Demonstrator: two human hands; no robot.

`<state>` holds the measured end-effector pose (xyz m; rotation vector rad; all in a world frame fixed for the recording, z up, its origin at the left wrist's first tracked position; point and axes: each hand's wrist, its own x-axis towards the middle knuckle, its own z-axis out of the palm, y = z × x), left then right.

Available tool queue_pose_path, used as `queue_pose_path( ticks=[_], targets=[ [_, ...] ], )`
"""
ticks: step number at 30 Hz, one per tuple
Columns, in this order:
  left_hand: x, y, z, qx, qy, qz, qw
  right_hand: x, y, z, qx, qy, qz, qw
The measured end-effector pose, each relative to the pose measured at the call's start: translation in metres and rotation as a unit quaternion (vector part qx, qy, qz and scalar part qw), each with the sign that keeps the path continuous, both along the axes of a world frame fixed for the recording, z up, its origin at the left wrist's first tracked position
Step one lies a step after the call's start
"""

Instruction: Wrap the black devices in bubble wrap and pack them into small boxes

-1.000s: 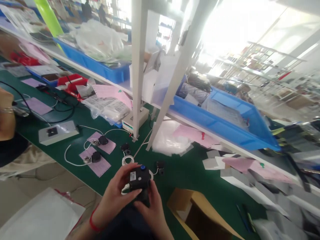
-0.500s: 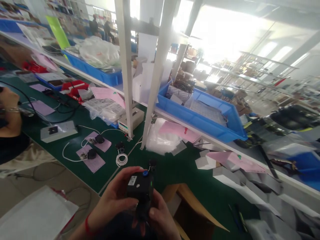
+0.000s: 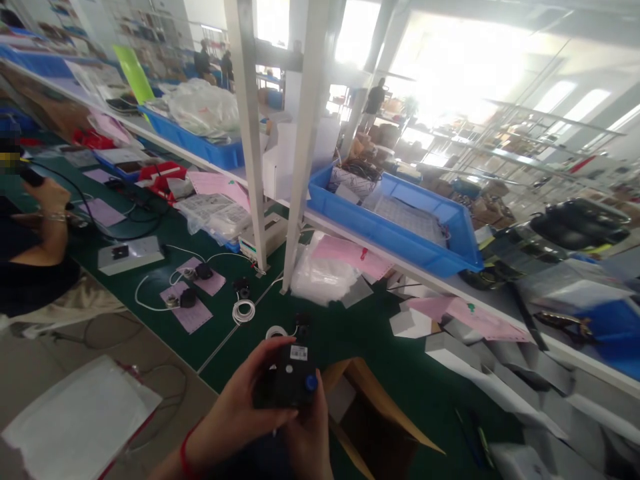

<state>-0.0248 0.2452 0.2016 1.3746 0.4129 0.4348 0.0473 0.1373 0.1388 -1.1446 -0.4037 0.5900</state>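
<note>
Your left hand (image 3: 245, 397) is gripping the black box (image 3: 293, 387); your right hand (image 3: 313, 437) is supporting it from below. Box is not yet resting on the bench (image 3: 345, 337); a cabled black unit (image 3: 242, 288) is lying beyond.

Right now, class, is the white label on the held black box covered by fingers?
No: the white label shows uncovered on the black box, near the left hand's fingers.
</note>
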Motion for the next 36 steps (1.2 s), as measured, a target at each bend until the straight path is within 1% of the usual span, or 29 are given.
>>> queue_pose_path(
  ticks=[3, 6, 9, 12, 16, 23, 26, 32, 36],
  targets=[
    [-0.002, -0.007, 0.014, 0.098, -0.014, -0.036, 0.994, 0.006, -0.007, 0.007, -0.002, -0.035, 0.000, 0.999],
    [-0.004, -0.010, 0.017, 0.145, -0.056, -0.048, 0.987, 0.010, -0.011, 0.018, -0.004, -0.070, 0.024, 0.997],
    [-0.008, -0.011, 0.012, 0.144, -0.073, -0.052, 0.985, 0.012, -0.013, 0.024, 0.011, -0.074, 0.034, 0.997],
    [-0.011, -0.012, 0.008, 0.134, -0.075, -0.048, 0.987, 0.012, -0.015, 0.026, 0.004, -0.063, 0.039, 0.997],
    [-0.013, -0.011, 0.009, 0.130, -0.076, -0.052, 0.987, 0.013, -0.017, 0.027, -0.020, -0.070, 0.050, 0.996],
    [-0.013, -0.008, 0.013, 0.130, -0.085, -0.066, 0.986, 0.012, -0.015, 0.033, -0.001, -0.072, 0.056, 0.996],
    [-0.014, -0.006, 0.011, 0.134, -0.081, -0.067, 0.985, 0.013, -0.014, 0.035, -0.003, -0.078, 0.059, 0.995],
    [-0.016, 0.000, 0.002, 0.143, -0.067, -0.082, 0.984, 0.012, -0.011, 0.036, -0.020, -0.057, 0.063, 0.996],
    [-0.017, 0.001, 0.003, 0.131, -0.078, -0.083, 0.985, 0.011, -0.008, 0.037, -0.016, -0.045, 0.053, 0.997]
  ],
)
